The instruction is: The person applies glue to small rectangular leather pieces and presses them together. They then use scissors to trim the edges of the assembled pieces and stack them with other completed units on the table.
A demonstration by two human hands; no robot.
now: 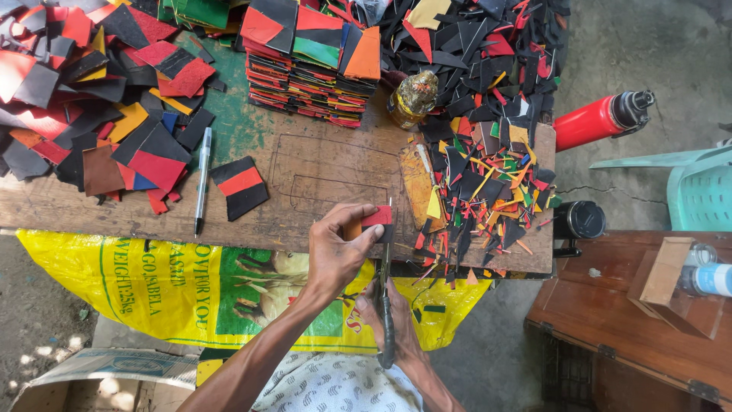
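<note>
The left hand point(335, 248) is pinching a small red and black patch point(376, 219) at the worktop's point(320, 172) front edge, while the right hand point(389, 313) is gripping scissors point(385, 297) below it. Scraps point(488, 191) are crowding the right corner, a pen point(202, 179) is lying leftward, and a yellow sack point(152, 290) is hanging underneath.

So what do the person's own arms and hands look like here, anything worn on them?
Both forearms are bare, with no sleeves reaching them. The left hand and right hand wear no gloves, and no rings, watch or wristbands show. At the bottom edge, the person's garment is white with a small dark printed pattern.
</note>
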